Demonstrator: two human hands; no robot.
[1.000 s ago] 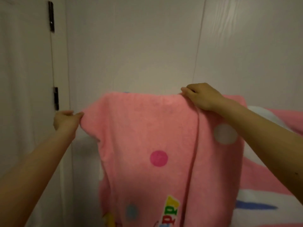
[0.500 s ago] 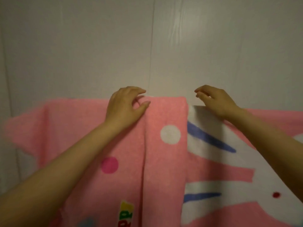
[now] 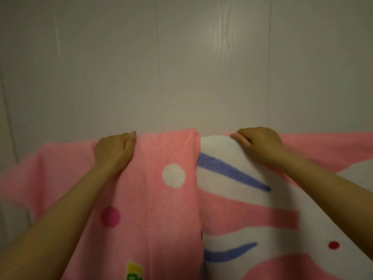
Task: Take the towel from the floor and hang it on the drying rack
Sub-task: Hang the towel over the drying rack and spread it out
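A pink towel (image 3: 159, 199) with white and magenta dots hangs in front of me, draped over a bar that the cloth hides. My left hand (image 3: 114, 152) grips its top edge, fingers curled over the far side. To its right hangs a second pink and white towel (image 3: 252, 211) with blue stripes and a red dot. My right hand (image 3: 259, 141) grips the top edge of that second towel, fingers curled over it. The drying rack itself cannot be seen under the cloth.
A pale panelled wall (image 3: 181, 67) with vertical seams stands close behind the towels. The pink cloth stretches from the left edge to the right edge of the view.
My left hand left the towel's left corner and came to its top edge near the middle. My right hand shifted onto the striped towel and closed on its edge. The view turned right.
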